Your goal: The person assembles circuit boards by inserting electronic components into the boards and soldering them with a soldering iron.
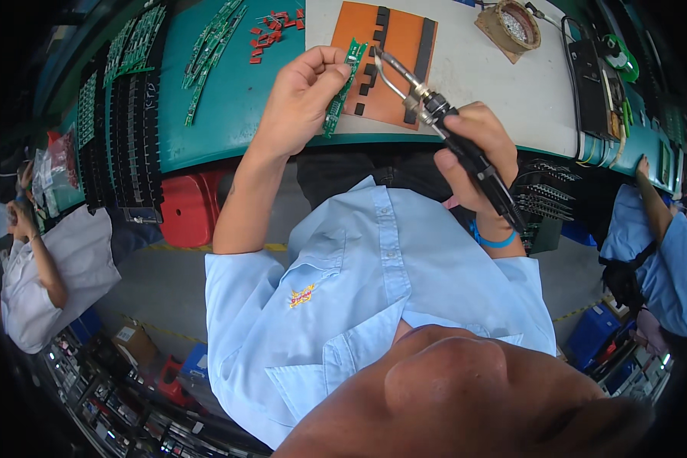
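Note:
Between the thumb and fingers of my left hand (307,95) is a narrow green circuit board (336,111), held up on end over the near edge of the bench. My right hand (482,156) wraps round the black grip of a soldering iron (466,145) with a thin curved metal tube beside its tip. That tip points at the upper part of the board; whether they touch I cannot tell. Behind them lies an orange board (399,95) with black strips and blocks on it.
Red components (271,34) and loose green circuit boards (206,57) lie on the green mat to the left. Black racks (133,137) of boards stand further left. A round tin (509,29) and a black box (594,91) are at right. Two other people work at either side.

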{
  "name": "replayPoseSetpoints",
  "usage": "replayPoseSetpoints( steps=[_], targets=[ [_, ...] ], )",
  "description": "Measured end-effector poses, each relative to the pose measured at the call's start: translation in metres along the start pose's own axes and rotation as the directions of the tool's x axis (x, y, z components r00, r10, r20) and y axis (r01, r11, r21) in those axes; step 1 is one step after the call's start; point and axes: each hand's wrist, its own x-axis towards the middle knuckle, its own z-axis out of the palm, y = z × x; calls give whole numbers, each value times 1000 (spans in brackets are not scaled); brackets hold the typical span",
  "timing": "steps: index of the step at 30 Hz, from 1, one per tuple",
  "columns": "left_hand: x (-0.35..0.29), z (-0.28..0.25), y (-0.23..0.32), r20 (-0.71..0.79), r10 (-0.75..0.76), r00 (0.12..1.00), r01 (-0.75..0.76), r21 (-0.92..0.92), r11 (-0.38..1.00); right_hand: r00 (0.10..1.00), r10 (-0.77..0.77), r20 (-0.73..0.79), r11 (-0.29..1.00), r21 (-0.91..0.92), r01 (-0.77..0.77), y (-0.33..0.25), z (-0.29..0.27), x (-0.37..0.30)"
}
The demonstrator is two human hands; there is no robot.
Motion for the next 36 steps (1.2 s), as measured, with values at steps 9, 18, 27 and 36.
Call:
replayPoseSetpoints(
  steps=[9,18,27,36],
  targets=[
    [1,1,-3,-56,91,994,-78,196,978,996,65,66,998,-8,-64,-5,3,-4],
    [-2,6,-1,-79,128,989,-108,222,969,998,34,53,999,-3,-33,-2,3,-4],
    [-2,4,2,-75,146,986,-122,253,960,996,35,81,999,-23,-33,-3,3,-3],
    [-2,3,2,-88,165,982,-134,282,950,997,64,49,998,-11,-63,-6,0,-5]
  ],
)
